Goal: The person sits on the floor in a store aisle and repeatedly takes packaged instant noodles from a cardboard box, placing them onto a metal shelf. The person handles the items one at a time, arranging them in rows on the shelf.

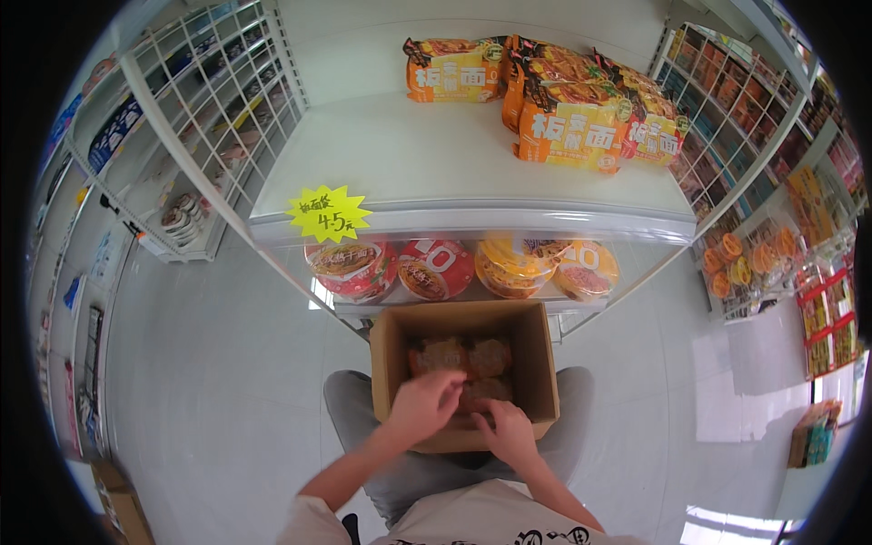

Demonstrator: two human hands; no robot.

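Observation:
An open cardboard box (385,361) stands between my knees, with several orange noodle packets (439,355) inside it. My left hand (424,407) reaches over the left part of the box, its fingers bent and slightly blurred. At the right of the opening, my right hand (507,429) has its thumb and fingers apart, close to the front packet (485,394). Whether either hand touches a packet is unclear, since the box's inside is dim. On the white shelf (381,157) ahead, an orange noodle packet (453,71) stands at the back, and more orange noodle packets (572,129) are grouped at the right.
A yellow star-shaped price tag (329,214) is on the shelf's front edge. Below are red noodle bowls (436,269) and yellow noodle bowls (516,269). White wire side panels (204,88) bound the shelf. Another cardboard box (122,501) lies at the lower left.

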